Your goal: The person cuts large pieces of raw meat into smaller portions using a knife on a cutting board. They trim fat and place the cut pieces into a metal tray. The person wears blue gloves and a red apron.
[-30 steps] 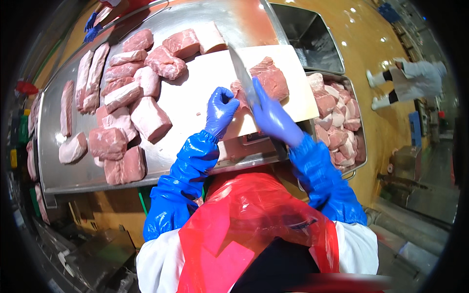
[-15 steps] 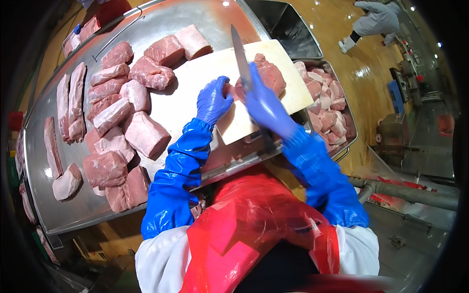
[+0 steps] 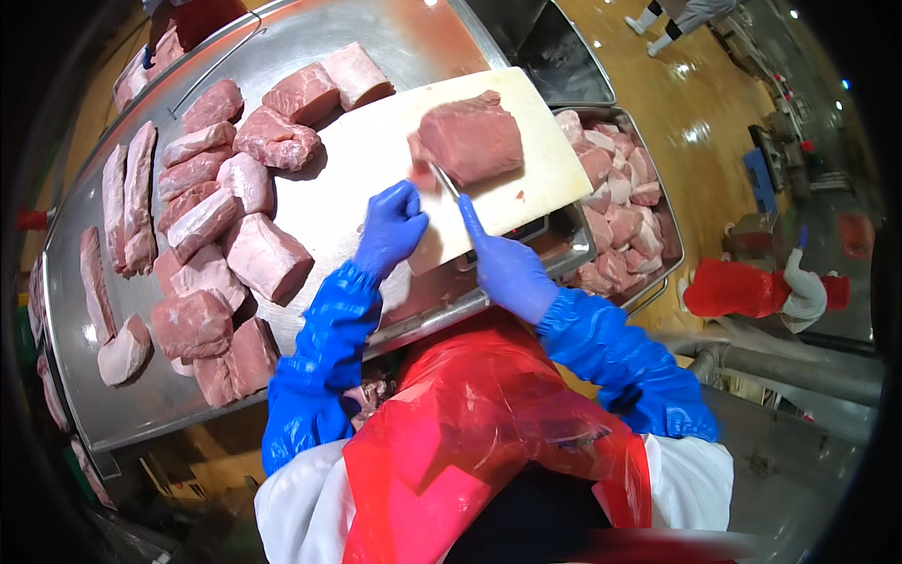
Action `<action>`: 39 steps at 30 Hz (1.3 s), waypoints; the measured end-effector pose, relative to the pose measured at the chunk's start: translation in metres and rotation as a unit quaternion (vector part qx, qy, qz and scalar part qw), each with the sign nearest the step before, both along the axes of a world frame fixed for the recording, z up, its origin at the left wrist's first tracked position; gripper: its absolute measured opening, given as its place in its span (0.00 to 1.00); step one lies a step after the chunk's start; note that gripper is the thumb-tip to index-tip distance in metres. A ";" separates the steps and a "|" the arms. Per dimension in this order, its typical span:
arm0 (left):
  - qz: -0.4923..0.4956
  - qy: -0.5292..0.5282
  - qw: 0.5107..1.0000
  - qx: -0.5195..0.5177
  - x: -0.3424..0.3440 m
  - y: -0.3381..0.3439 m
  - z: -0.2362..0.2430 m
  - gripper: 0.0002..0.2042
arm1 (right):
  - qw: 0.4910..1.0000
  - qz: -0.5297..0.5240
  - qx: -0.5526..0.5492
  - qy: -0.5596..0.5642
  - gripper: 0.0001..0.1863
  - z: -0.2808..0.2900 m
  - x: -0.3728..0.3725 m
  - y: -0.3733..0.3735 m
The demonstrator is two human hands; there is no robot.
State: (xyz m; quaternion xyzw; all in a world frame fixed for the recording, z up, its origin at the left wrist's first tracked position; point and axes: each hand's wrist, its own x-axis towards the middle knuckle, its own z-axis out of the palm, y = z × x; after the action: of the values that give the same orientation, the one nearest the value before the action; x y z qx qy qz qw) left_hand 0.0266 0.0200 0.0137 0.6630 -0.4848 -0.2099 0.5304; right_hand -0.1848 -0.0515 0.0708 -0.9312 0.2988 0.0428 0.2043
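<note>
On the white cutting board (image 3: 554, 160) lies a dark pink block of raw meat (image 3: 484, 136). A blurred thin strip of meat (image 3: 422, 176) hangs off its near left edge. My left hand (image 3: 390, 226), in a blue glove, is closed at the end of that strip and appears to pinch it. My right hand (image 3: 512, 273), gloved too, grips a knife (image 3: 445, 181), its index finger stretched along it. The blade points away and to the left, its tip at the strip beside the block. Part of the handle is hidden in my palm.
Several meat chunks (image 3: 272, 258) and long strips (image 3: 141, 197) lie on the steel table (image 3: 89, 367) at left. A metal bin of cut meat (image 3: 615, 202) stands right of the board, a dark empty tub (image 3: 554, 56) beyond it. Other people (image 3: 789, 291) are at right and far.
The knife has swung down from pointing far away to the strip's edge. Both hands have drawn nearer to me. The block now lies turned and further left; a person in red appears at right.
</note>
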 end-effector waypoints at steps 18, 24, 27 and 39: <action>0.209 -0.297 0.929 0.071 -0.069 -0.060 -0.009 0.14 | 0.766 -0.173 0.456 -0.420 0.40 -0.033 0.010 -0.197; 0.316 -0.253 0.911 0.074 -0.102 -0.008 -0.014 0.12 | 0.938 0.140 0.090 -0.303 0.35 -0.002 -0.015 -0.125; 0.287 -0.238 0.924 0.083 -0.094 -0.014 -0.013 0.11 | 0.967 0.181 0.054 -0.170 0.39 0.005 0.004 -0.086; 0.341 -0.139 0.725 0.582 -0.125 0.276 -0.071 0.18 | 0.968 0.201 0.089 -0.122 0.40 0.043 -0.154 -0.153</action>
State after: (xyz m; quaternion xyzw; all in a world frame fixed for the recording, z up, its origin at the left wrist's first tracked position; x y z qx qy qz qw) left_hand -0.0986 0.2964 -0.0576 0.9840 -0.0769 -0.1607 0.0028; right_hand -0.3387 -0.2044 0.1135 -0.9485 0.0735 -0.0047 0.3082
